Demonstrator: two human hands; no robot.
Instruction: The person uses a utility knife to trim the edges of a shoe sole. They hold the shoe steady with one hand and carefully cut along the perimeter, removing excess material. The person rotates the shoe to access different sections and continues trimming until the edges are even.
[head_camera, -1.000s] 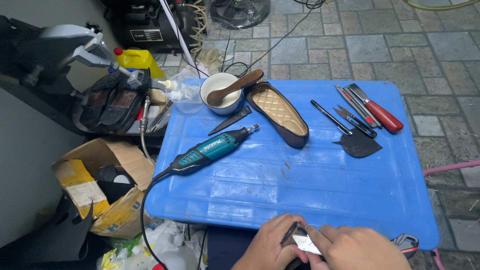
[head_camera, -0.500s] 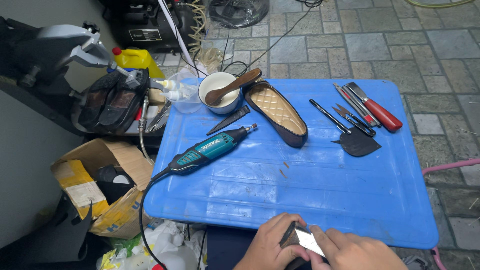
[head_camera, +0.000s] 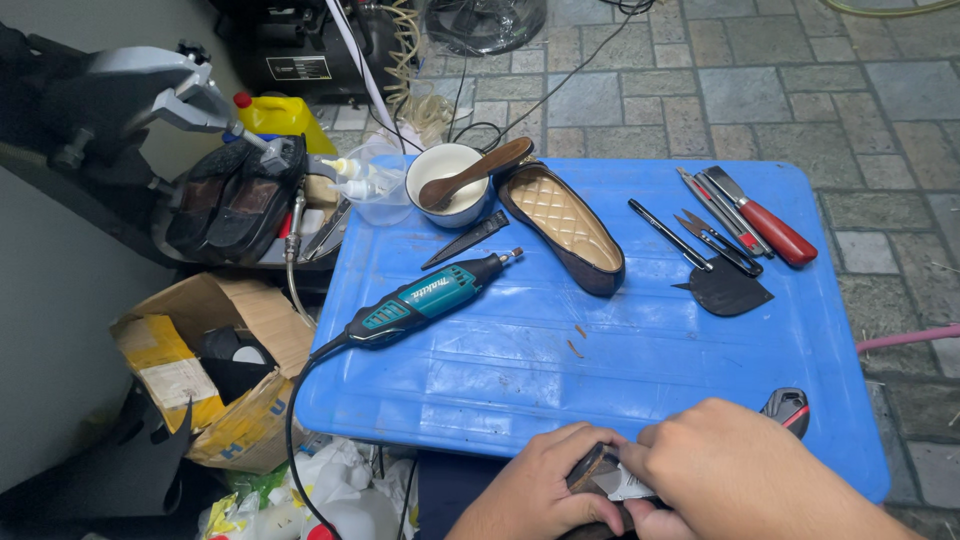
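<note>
Shoe part (head_camera: 598, 470), dark w/ a pale grey strip across it, is sitting at the near edge of the tabletop (head_camera: 640, 370), pinched between both hands. Left hand (head_camera: 545, 490) is curling round its left end, fingers closed on it; right hand (head_camera: 745, 475) is covering the rest from above, closed over it too, fingertips hidden.

Doing this well, as I judge it: left hand is best kept as the anchor w/ the right doing the pressing, and the piece needs propping on the tabletop rim, since it's hanging half off the edge and a slip would drop it toward the lap.

Room: wide bare blue patch just ahead of the hands. Rotary tool (head_camera: 425, 300) is lying diagonally to the left w/ its cord trailing off the left edge, a snag risk. Flat shoe (head_camera: 565, 225) and bowl w/ spoon (head_camera: 447, 180) are sitting at the far side, well apart. Knives (head_camera: 745, 220) are lying far right. Black-red tool (head_camera: 787, 408) is lying just beside the right hand, near the edge.
</note>
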